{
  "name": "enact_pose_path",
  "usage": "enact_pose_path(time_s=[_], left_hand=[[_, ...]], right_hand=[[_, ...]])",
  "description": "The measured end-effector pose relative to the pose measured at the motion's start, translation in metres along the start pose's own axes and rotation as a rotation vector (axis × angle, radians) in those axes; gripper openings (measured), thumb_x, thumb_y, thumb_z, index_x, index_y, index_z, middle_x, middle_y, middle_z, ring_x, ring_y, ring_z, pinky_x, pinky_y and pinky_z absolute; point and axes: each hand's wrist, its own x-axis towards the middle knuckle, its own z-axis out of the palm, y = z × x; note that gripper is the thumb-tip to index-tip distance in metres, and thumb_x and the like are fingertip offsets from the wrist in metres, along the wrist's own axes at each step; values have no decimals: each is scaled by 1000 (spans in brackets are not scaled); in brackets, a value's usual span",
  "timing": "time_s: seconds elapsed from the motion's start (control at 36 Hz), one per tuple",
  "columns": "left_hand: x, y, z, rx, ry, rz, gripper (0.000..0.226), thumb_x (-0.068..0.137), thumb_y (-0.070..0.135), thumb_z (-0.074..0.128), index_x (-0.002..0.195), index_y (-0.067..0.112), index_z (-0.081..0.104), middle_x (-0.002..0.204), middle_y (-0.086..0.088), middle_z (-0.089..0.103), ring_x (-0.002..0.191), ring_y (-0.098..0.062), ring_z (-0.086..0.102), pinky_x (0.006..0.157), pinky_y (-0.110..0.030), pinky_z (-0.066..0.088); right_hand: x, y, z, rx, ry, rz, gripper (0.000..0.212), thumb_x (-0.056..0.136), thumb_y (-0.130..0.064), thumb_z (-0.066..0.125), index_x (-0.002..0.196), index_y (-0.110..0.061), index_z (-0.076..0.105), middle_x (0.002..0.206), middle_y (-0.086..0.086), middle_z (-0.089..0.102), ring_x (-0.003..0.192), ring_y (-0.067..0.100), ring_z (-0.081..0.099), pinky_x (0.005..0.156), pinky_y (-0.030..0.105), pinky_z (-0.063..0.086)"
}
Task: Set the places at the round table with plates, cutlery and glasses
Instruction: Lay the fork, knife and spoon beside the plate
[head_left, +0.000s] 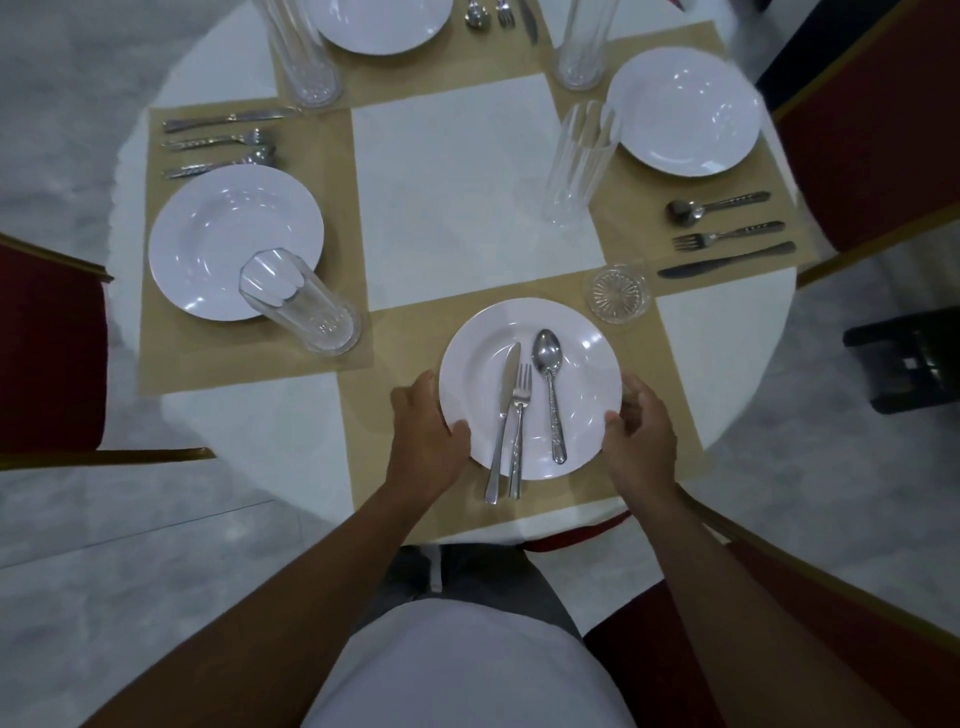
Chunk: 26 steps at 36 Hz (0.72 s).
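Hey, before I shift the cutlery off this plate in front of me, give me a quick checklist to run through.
1. Near plate over its placemat: ok.
2. Left hand and right hand grip the plate's rim: ok.
3. Plate fully set down: cannot tell.
4. Knife, fork, spoon beside the plate: not ok, all lie on it.
5. Glass at this place: ok, stands beyond the plate, to the right.

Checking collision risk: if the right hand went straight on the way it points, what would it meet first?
The right hand grips the plate by its rim; pushing on across it, the hand would probably reach the spoon first, though its height is unclear.
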Motion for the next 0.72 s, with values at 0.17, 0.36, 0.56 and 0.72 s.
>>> enact_pose_path(time_s=[0.17,0.36,0.56,0.72], left_hand=[[-10,9,8,311,137,239,38,88,40,62,123,26,56,115,3,53,106,-17,50,95,-32,35],[-13,26,16,427,-37,91,34,93,55,54,97,30,75,81,9,73,71,-10,62,76,-29,45],[-7,33,16,420,-125,-32,30,92,48,59,87,25,78,72,6,71,63,-12,64,55,-23,44],[-7,27,1,321,-87,-29,26,94,44,59,94,26,77,82,9,73,63,-6,59,50,-18,33]], right_hand=[[-17,-23,10,-80,93,-266,40,96,-12,62,131,-32,57,119,-9,53,101,4,56,81,12,46],[-45,-38,33,-202,-126,-328,22,98,-8,60,116,-17,70,106,-5,69,91,2,64,74,10,51],[-60,-44,54,-238,-192,-164,23,99,-20,64,122,-19,63,111,-1,68,97,12,67,81,32,62],[-62,-49,67,-294,-199,-103,27,100,-18,62,127,-19,57,118,2,69,104,20,68,86,44,61]])
